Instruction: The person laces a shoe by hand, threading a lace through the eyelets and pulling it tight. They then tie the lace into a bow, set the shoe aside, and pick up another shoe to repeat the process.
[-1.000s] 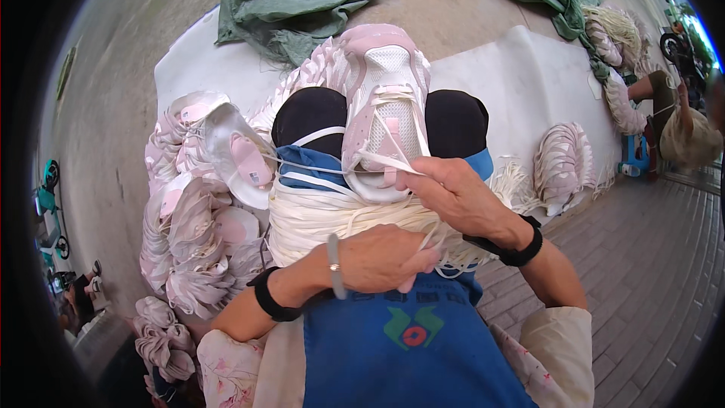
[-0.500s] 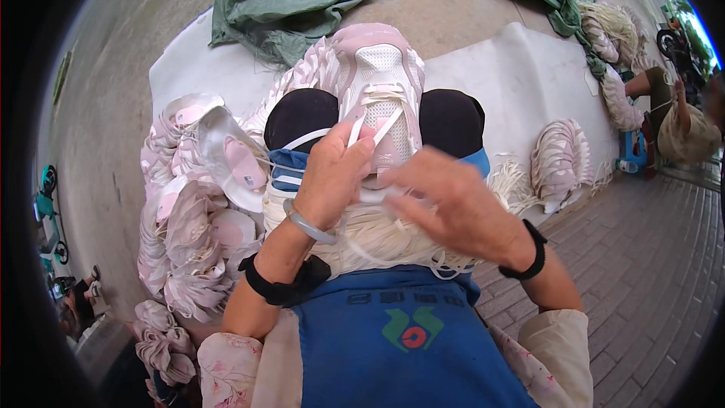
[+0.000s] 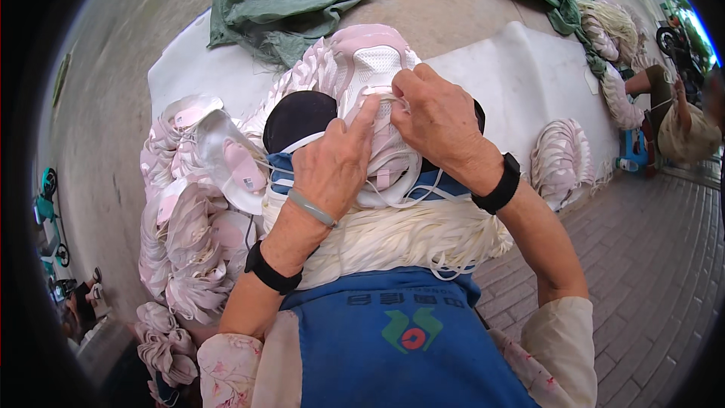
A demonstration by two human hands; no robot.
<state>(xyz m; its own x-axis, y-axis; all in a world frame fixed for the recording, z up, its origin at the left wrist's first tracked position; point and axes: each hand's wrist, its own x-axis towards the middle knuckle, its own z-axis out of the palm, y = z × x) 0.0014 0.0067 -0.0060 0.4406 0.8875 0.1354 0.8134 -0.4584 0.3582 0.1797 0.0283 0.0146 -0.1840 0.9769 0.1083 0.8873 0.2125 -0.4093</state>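
Observation:
A pink and white shoe upper (image 3: 375, 62) lies over my lap, its toe pointing away from me. My left hand (image 3: 332, 170) grips its left side, with the index finger pressed by the lace holes and the other fingers curled. On the opposite side, my right hand (image 3: 442, 117) is closed in a pinch at the lace holes, on a white shoelace (image 3: 411, 200) whose loose length loops down over the heel end. The pinched bit itself is mostly hidden by the fingertips. Across my lap lies a thick bundle of cream shoelaces (image 3: 400, 236).
Stacked shoe uppers (image 3: 192, 242) fill the left side, and another stack (image 3: 561, 162) sits on the right of the white sheet (image 3: 513, 91). Green sacking (image 3: 298, 0) lies beyond. At the far right, a person (image 3: 683, 132) sits near more uppers.
My right hand has moved up and left from beside the heel end to the lace holes. My left hand has let the raised lace strands go down and now presses on the upper.

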